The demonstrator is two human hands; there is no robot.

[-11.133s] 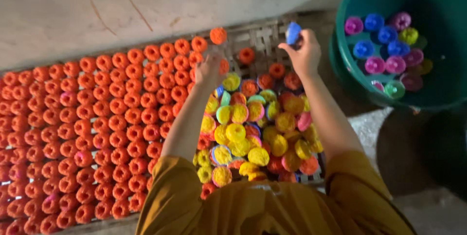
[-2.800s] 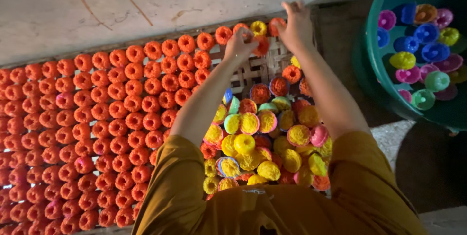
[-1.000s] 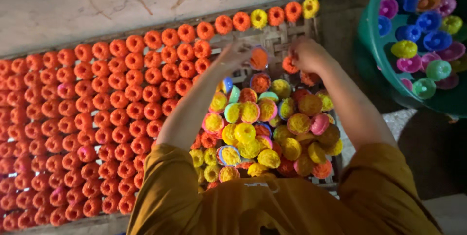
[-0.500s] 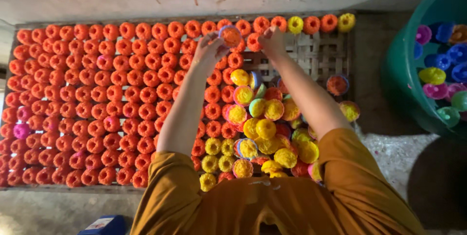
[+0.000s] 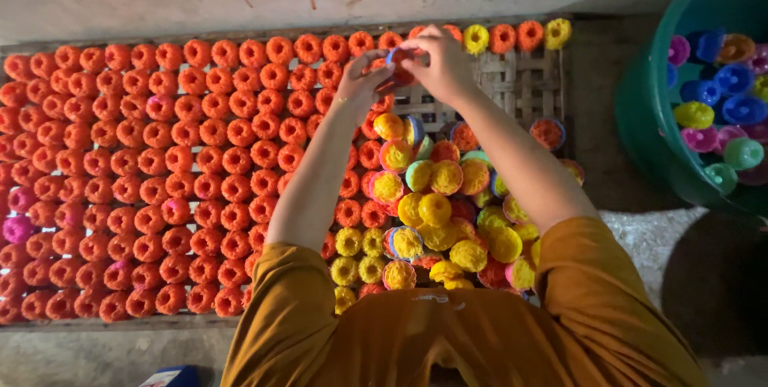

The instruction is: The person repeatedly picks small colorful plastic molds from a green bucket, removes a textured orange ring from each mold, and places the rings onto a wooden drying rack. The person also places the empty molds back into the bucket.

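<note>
Across the left of the woven bamboo tray (image 5: 524, 87), round orange powder-filled moulded pieces (image 5: 200, 163) stand packed in close rows, with a few pink ones (image 5: 20, 227) at the far left edge. Toward the middle, the person's left hand (image 5: 360, 87) and right hand (image 5: 436, 63) meet over the tray's top row — both grips are pinched together on one small round blue-rimmed cup with orange filling (image 5: 398, 59), held just above the orange rows. Below the hands, between the two forearms, lies a loose heap of yellow and orange filled cups with coloured plastic rims (image 5: 436, 211), some tilted against each other. Along the tray's upper edge to the right run a yellow piece (image 5: 477, 37), two orange ones and another yellow one (image 5: 558, 32); bare weave shows beneath them. At the far right stands a large green plastic tub (image 5: 652, 127) holding empty plastic cups in blue, pink, yellow and green (image 5: 716, 111), piled loosely.
</note>
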